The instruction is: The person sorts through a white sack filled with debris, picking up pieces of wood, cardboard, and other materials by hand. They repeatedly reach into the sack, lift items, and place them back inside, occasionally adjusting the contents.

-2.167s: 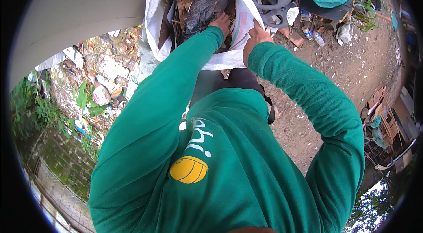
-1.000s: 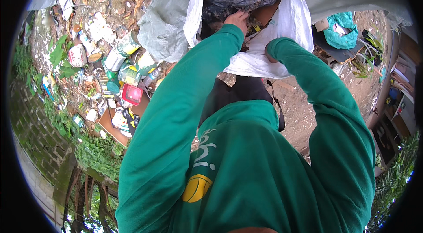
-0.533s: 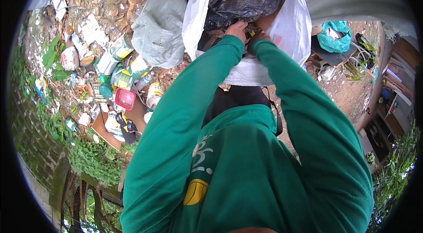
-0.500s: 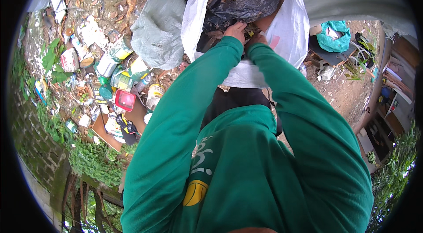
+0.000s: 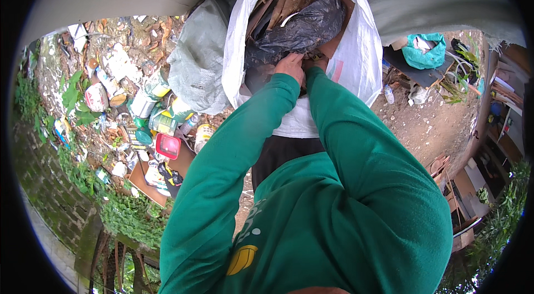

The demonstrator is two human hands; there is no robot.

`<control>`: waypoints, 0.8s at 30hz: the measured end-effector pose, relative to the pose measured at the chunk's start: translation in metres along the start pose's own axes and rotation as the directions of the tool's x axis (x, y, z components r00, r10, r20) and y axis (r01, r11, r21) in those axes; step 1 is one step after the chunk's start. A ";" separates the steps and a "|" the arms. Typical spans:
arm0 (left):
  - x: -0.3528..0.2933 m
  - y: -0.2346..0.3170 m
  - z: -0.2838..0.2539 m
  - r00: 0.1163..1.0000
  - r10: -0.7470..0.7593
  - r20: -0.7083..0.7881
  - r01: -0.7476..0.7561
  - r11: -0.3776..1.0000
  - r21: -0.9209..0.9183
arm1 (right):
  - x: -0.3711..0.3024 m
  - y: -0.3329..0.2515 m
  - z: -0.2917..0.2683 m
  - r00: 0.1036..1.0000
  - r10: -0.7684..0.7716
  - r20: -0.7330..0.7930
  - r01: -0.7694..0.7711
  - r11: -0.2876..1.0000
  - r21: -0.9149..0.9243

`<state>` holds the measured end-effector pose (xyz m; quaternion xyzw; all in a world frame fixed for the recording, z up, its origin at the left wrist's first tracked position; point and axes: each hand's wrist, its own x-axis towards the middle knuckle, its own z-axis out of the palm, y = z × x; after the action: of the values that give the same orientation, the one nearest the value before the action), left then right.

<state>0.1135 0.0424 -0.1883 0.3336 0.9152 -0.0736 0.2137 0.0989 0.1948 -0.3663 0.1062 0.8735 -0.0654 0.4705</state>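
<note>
A tall white woven sack stands in front of me with its mouth wide. Inside lie a crumpled black plastic bag, brown cardboard and long dark strips along the left side. Both my arms, in green sleeves, reach over the near rim. My left hand is closed, fingers curled down beside the black bag. Close to its right, my right hand sits lower in shadow, seemingly closed around a small dark item with a bit of yellow. Most of that item is hidden by the hands.
A pale, limp woven sack lies left of the white one. Farther left, the ground holds scattered litter: tins, a red plastic tub, a cardboard box. At right are a teal bag, a small bottle and stacked boards.
My view has shifted, so the scene sits a little lower. Both hands stay together in the sack, with the right one deeper and the small item between them less visible.
</note>
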 end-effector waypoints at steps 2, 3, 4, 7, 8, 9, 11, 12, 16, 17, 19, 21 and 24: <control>-0.002 0.000 -0.007 0.999 0.009 0.039 -0.006 0.998 -0.060 | -0.014 0.006 0.005 0.986 0.133 -0.096 -0.101 0.954 0.283; -0.003 -0.002 -0.011 0.999 0.011 0.044 -0.007 0.997 -0.072 | -0.014 0.006 0.009 0.971 0.179 -0.159 -0.115 0.931 0.348; -0.003 -0.001 -0.015 0.999 0.024 0.045 -0.020 0.996 -0.083 | -0.010 0.012 0.019 0.947 0.234 -0.219 -0.126 0.900 0.417; -0.003 -0.004 -0.016 0.998 0.044 0.039 -0.041 0.997 -0.062 | -0.019 0.007 0.008 0.941 0.221 -0.254 -0.086 0.888 0.452; -0.003 -0.005 -0.018 0.998 0.058 0.032 -0.057 0.997 -0.043 | -0.016 0.004 0.012 0.913 0.227 -0.338 -0.074 0.909 0.411; -0.003 -0.004 -0.020 0.997 0.067 0.035 -0.065 0.997 -0.050 | -0.014 0.003 0.015 0.878 0.228 -0.420 -0.065 0.928 0.368; -0.003 -0.004 -0.013 0.997 0.068 0.047 -0.065 0.996 -0.059 | -0.012 0.002 -0.011 0.976 0.114 -0.185 -0.063 0.964 0.259; -0.003 -0.005 -0.008 0.997 0.061 0.040 -0.060 0.997 -0.040 | -0.008 0.007 -0.016 0.988 0.092 -0.120 -0.063 0.972 0.225; 0.000 -0.006 -0.007 0.996 0.067 0.064 -0.065 0.997 -0.035 | -0.025 0.012 -0.025 0.990 0.104 -0.092 -0.082 0.972 0.219; -0.003 -0.008 -0.015 0.993 0.080 0.088 -0.077 0.996 -0.040 | -0.031 0.010 -0.023 0.988 0.083 -0.128 -0.070 0.992 0.106; -0.007 -0.014 -0.029 0.993 0.085 0.084 -0.085 0.996 0.003 | -0.039 0.005 -0.025 0.979 0.027 -0.202 -0.054 0.990 -0.127; -0.008 -0.017 -0.030 0.993 0.067 0.099 -0.067 0.998 -0.008 | -0.054 -0.005 -0.032 0.992 0.038 -0.117 -0.052 0.992 -0.117; -0.009 -0.022 -0.051 0.977 0.090 0.193 -0.091 0.996 -0.006 | -0.067 -0.006 -0.012 0.987 0.092 -0.132 -0.094 0.996 -0.010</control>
<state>0.0877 0.0346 -0.1391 0.3666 0.8739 -0.0973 0.3041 0.1231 0.1832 -0.3034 0.1470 0.8972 -0.0291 0.4154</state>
